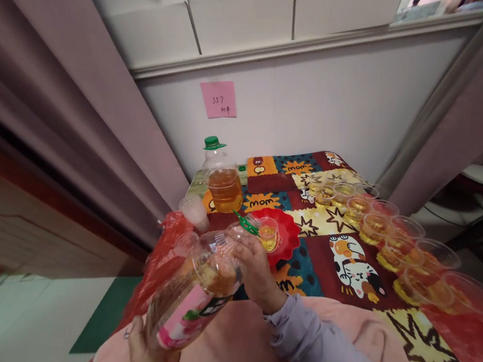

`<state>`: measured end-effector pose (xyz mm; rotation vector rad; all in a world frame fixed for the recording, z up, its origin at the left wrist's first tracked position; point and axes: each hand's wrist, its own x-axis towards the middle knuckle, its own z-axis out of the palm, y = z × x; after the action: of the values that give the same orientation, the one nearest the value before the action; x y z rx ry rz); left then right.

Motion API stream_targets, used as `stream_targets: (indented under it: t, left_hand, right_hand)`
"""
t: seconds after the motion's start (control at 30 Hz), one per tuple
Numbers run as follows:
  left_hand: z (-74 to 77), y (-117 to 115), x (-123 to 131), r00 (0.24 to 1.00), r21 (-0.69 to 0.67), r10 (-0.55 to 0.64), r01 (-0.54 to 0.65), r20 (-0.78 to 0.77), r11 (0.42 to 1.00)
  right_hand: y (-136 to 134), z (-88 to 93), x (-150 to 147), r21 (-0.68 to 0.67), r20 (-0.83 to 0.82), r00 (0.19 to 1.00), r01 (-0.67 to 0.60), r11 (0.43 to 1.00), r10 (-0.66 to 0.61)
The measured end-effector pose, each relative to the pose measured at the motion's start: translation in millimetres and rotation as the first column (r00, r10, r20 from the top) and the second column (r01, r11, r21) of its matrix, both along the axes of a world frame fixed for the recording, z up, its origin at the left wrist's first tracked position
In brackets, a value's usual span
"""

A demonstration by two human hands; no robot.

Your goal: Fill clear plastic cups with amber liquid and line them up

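Note:
A large clear plastic bottle [181, 315] with a pink label and amber liquid is tilted in front of me, its upper end up and to the right. My left hand [152, 353] holds it from below near its base. The fingers of my right hand [257, 266] are wrapped round its upper part. A green piece [247, 223] shows just beyond those fingers; whether it belongs to the bottle I cannot tell. Right behind lies a red scalloped plate [290, 235], with a clear cup of yellow liquid [268, 238] on it.
At the back left stands a figure-shaped bottle [225, 191] with a green hat lid. Stacked clear cups [194, 210] sit by a red plastic bag [163, 254]. Several filled cups [373, 228] line the table's right side. Pink cloth [337, 330] covers the near edge.

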<state>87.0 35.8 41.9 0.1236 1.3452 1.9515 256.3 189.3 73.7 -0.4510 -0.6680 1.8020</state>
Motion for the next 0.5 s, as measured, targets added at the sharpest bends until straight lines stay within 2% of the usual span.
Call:
stream_targets:
  t: [0.2, 0.5]
  left_hand:
    - [1.3, -3.2, 1.6, 0.997, -0.004, 0.01, -0.01, -0.075, 1.0]
    - [-5.0, -23.1, -22.3, 0.972, 0.002, -0.164, 0.167, -0.171, 0.986]
  right_hand:
    - [-11.9, 25.9, 5.1, 0.174, 0.028, 0.998, -0.057, 0.983, 0.053]
    - [-25.7, 54.0, 8.4, 0.285, 0.057, 0.993, -0.12, 0.951, 0.108]
